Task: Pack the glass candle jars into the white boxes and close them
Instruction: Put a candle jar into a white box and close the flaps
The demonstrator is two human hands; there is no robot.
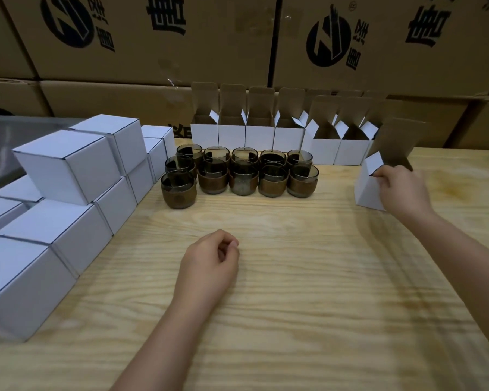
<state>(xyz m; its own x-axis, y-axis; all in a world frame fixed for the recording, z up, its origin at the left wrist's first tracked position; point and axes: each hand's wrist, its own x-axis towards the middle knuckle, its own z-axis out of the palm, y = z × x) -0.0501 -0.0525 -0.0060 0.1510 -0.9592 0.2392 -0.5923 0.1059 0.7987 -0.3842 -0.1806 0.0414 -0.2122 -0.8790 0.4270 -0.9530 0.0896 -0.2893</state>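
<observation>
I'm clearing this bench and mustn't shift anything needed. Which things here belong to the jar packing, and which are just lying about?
Job: smoky brown glass candle jars; row of open white cardboard boxes; tilted open white box, gripped by the right hand; stacked closed white boxes; left hand, empty.
Lying about: big brown printed cartons behind; grey metal surface, far left.

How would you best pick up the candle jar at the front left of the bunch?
Probably from the near side, the free left hand wrapping the brown lower band of the front-left jar: its front is clear, while other jars crowd it behind and right.
</observation>
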